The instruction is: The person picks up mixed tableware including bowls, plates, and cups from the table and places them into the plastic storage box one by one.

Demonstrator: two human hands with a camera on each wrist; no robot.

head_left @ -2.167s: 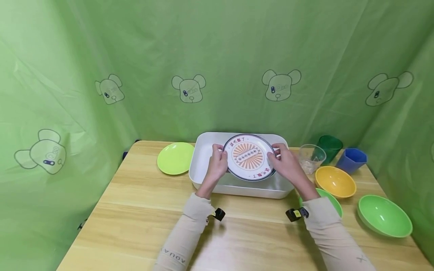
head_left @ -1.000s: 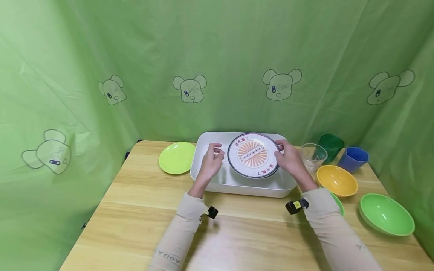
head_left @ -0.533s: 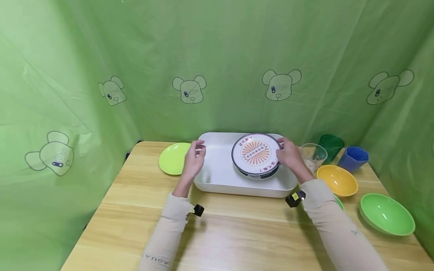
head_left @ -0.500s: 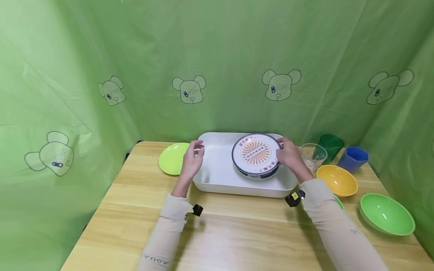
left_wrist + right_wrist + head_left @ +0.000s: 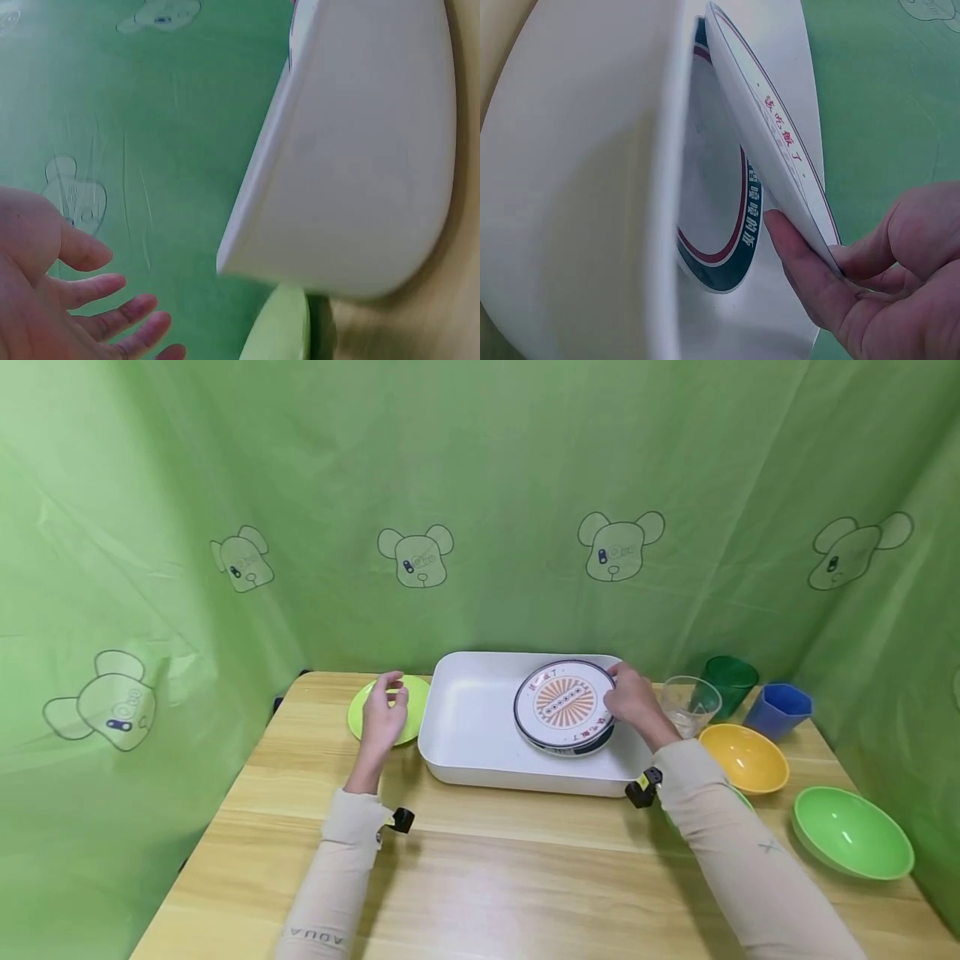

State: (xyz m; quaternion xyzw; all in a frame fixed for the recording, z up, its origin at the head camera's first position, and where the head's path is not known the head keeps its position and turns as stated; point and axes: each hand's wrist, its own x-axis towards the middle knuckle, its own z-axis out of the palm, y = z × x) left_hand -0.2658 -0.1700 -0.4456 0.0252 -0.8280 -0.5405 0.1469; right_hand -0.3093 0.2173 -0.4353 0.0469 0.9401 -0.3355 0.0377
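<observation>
My right hand (image 5: 636, 700) pinches the right rim of a white plate (image 5: 564, 706) with an orange sunburst, red characters and a dark edge. In the right wrist view the plate is tilted, its held side raised, over a second plate (image 5: 712, 165) with a dark green and red border. That second plate lies inside a white rectangular tub (image 5: 480, 770), mostly hidden from the head view. My left hand (image 5: 384, 718) holds nothing, its fingers loosely bent, above a lime-green plate (image 5: 415, 714) left of the tub. In the left wrist view its fingers are spread beside the tub.
Right of the tub stand a clear cup (image 5: 688, 706), a dark green cup (image 5: 731, 685) and a blue cup (image 5: 777, 710). An orange bowl (image 5: 742, 760) and a green bowl (image 5: 852, 833) sit nearer. Another green dish is partly under my right forearm. Green curtain (image 5: 510, 527) hangs behind the table.
My left hand has let go of the sunburst plate and moved left over the lime-green plate. My right hand keeps its grip and has lowered the plate slightly rightward, over the second plate.
</observation>
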